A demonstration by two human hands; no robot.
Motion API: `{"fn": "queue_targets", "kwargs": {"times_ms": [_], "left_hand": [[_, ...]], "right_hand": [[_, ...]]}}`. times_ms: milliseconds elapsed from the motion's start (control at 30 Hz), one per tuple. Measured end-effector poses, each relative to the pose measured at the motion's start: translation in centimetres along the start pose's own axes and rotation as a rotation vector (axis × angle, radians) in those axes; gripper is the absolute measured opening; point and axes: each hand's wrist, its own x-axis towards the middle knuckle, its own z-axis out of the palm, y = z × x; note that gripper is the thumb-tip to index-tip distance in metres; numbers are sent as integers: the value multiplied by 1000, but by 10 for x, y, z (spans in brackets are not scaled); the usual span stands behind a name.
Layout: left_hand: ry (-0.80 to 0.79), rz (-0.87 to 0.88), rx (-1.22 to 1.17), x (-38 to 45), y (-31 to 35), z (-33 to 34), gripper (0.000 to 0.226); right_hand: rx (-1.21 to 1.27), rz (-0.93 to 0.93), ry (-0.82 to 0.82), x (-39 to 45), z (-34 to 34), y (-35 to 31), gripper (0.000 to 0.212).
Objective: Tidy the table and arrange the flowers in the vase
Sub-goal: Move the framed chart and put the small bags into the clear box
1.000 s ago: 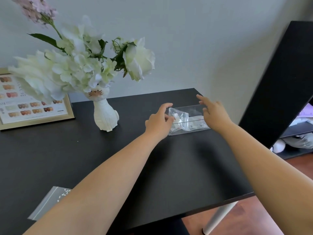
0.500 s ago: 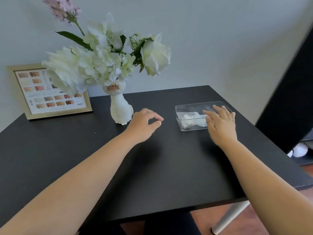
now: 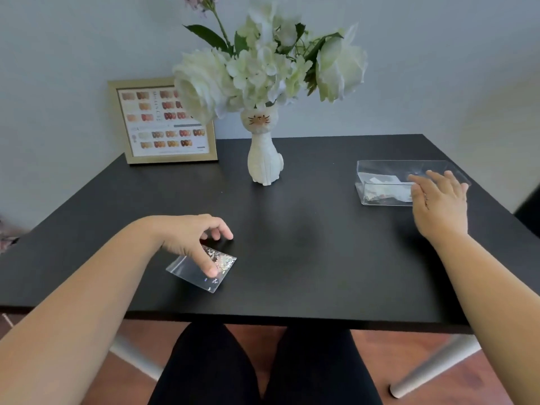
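1. Near the front edge of the black table, well forward and left of the cat-shaped vase, the left hand arched over a small clear bag of glitter; the thumb tip pressed onto the plastic while the other fingers curled apart above the tabletop, so the bag was pinned, not yet pinched or lifted.
2. To the right of the vase, the right hand lay with fingers spread and relaxed on the near wall of a clear box, probably to steady it as the bag's destination.
3. White flowers already stood upright in the vase, so the loose bag looked like the remaining clutter.
4. Behind and left of the vase, a framed colour chart leaned against the wall.
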Motion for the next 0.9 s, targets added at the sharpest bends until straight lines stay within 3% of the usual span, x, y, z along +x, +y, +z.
{"fn": "queue_targets", "kwargs": {"times_ms": [133, 367, 633, 900], "left_hand": [[32, -26, 110, -9, -5, 12, 80], [135, 23, 68, -2, 2, 15, 55], [124, 53, -117, 12, 16, 16, 69], [114, 136, -43, 25, 33, 19, 25]], "right_hand": [[-14, 1, 12, 0, 2, 0, 40], [-32, 11, 26, -1, 2, -2, 40], [-59, 15, 27, -2, 2, -1, 41], [-52, 5, 36, -3, 2, -2, 40]]}}
